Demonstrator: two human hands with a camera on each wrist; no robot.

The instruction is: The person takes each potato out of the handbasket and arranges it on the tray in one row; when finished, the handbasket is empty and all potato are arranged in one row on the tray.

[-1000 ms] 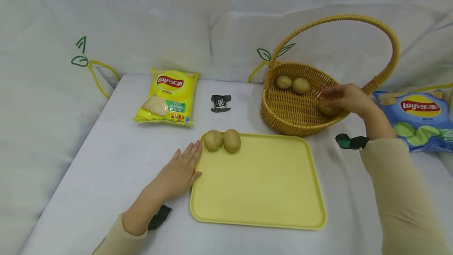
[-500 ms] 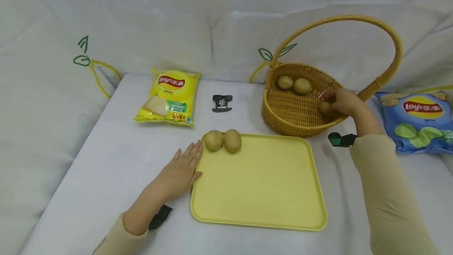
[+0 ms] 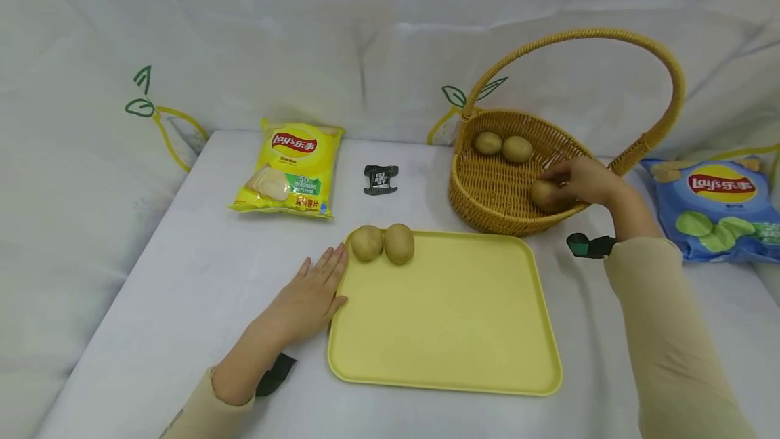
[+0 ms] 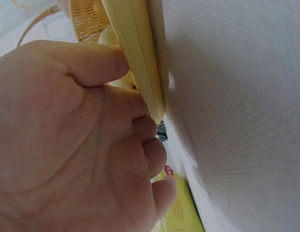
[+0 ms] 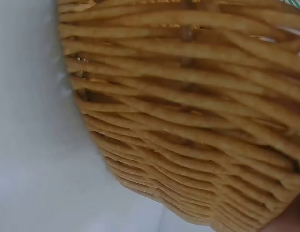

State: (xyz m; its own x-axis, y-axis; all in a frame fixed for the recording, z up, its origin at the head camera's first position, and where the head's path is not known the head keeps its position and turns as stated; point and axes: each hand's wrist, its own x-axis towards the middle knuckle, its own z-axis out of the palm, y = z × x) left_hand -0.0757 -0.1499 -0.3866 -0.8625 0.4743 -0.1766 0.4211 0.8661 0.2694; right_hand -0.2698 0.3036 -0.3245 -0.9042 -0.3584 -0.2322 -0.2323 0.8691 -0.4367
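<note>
My right hand (image 3: 588, 180) reaches into the wicker basket (image 3: 481, 205) and grips a brown kiwi (image 3: 546, 196) near its right wall. Another two kiwis (image 3: 517, 149) lie side by side at the back of the basket. On the yellow tray (image 3: 447, 317), a pair of kiwis (image 3: 399, 244) sits in the far left corner. Flat beside the tray's left edge, my left hand (image 3: 307, 300) touches the rim with straight fingers. In the left wrist view the thumb meets the tray's side (image 4: 138, 53). The right wrist view is filled by the basket's woven outside (image 5: 179, 111), hiding the grip.
A yellow chip bag (image 3: 292, 168) lies at the back left, with a small black label-like piece (image 3: 380, 179) to its right. The blue chip bag (image 3: 722, 205) lies right of the basket. A tall handle (image 3: 676, 80) arches over the basket beside my right hand.
My right hand has lowered onto the kiwi at the basket's right side, closed its fingers round it and shifted it slightly left. The left hand stays at the tray's edge.
</note>
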